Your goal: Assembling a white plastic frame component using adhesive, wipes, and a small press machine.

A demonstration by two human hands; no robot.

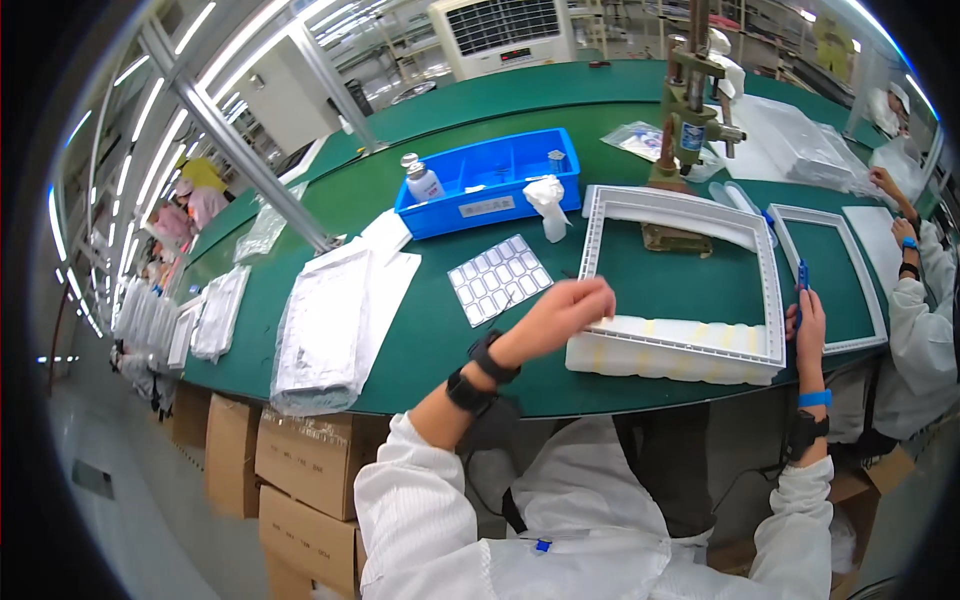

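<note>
Under rows of tube lights, a long green workbench is spread across the view. On it, a rectangular pale-grey plastic frame is laid flat, its near side set over bulky white foam — apparently so that it is cushioned. The left hand is curled by its near-left corner, fingers drawn together; whether anything is pinched cannot be told. A slim blue pen-like tool is gripped upright by the right hand — fingers closed, just beside the frame's right side, seemingly for ready use.
</note>
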